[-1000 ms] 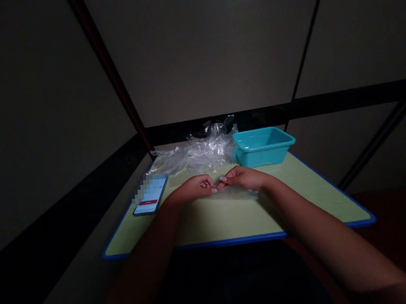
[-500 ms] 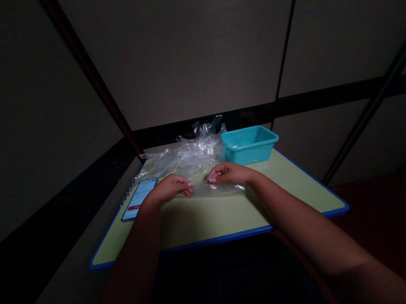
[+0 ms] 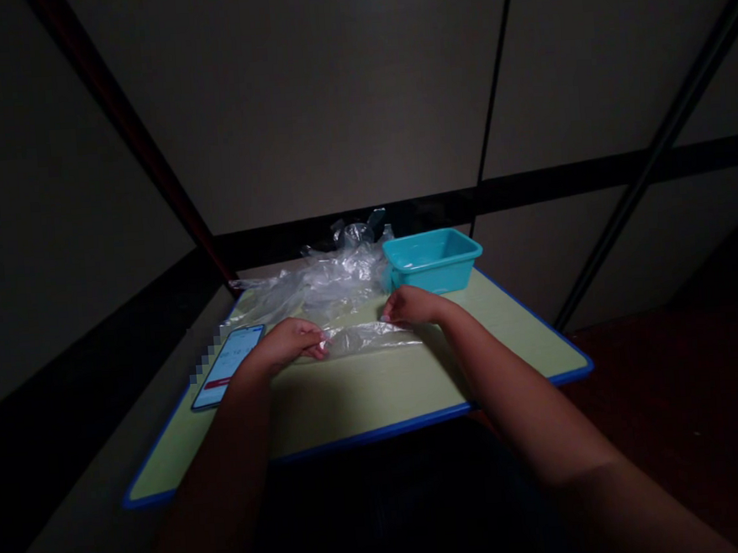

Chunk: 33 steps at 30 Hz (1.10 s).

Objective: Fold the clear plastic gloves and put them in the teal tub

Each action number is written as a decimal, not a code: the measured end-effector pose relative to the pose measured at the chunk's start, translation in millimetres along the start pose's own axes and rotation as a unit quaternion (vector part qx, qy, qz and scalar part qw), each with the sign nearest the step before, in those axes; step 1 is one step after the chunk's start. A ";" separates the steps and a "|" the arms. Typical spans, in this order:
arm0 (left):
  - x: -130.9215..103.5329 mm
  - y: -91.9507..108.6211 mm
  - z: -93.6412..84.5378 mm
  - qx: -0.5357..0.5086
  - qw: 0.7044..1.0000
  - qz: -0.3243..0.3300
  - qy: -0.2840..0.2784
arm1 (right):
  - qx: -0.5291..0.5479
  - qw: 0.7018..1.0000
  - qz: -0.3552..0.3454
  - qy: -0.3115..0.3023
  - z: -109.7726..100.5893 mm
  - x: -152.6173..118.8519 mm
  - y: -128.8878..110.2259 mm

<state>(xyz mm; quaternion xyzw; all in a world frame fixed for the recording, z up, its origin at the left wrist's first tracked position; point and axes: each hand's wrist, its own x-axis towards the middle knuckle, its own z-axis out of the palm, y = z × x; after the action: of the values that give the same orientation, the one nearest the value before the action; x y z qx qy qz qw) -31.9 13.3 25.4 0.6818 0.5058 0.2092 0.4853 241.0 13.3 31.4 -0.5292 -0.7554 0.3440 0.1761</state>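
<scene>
A clear plastic bag (image 3: pixel 361 338), folded into a long narrow strip, lies across the middle of the table. My left hand (image 3: pixel 296 340) pinches its left end between thumb and fingers. Toward the right end, my right hand (image 3: pixel 406 306) grips the upper edge with closed fingers. Just beyond my hands a loose heap of crumpled clear plastic bags (image 3: pixel 337 279) spreads over the back of the table.
A turquoise plastic basin (image 3: pixel 435 263) stands at the back right, beside the heap. On the left lies a smartphone (image 3: pixel 229 366) with a lit screen, close to my left forearm. The pale yellow table (image 3: pixel 365 399) has a blue edge; panelled walls rise behind it.
My hands have moved farther apart, and more of the plastic strip shows stretched between them. The whole view has shifted, so the table appears farther left.
</scene>
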 end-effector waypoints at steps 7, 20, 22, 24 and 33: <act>3.3 -2.4 2.3 0.039 0.999 0.026 0.022 | -0.132 0.989 0.060 -0.018 -9.3 -6.1 -4.8; -1.1 1.0 0.8 0.148 0.989 0.022 0.010 | -0.203 0.972 0.072 -0.096 -11.7 -8.9 -4.8; -0.6 0.6 -0.3 0.159 0.986 0.034 0.027 | -0.207 0.970 0.079 -0.101 -12.9 -8.9 -3.4; 0.0 0.1 -1.1 0.164 0.985 0.044 0.040 | -0.206 0.968 0.089 -0.109 -13.6 -9.2 -2.2; 2.9 -2.6 -0.3 0.200 0.974 0.054 0.091 | -0.252 0.958 0.105 -0.086 -13.3 -11.5 -7.5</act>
<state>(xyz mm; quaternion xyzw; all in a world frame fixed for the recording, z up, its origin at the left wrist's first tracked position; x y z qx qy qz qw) -32.3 16.1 22.7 0.7694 0.5417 0.1907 0.2796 248.6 5.6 47.2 -0.6012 -0.7699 0.2036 -0.0657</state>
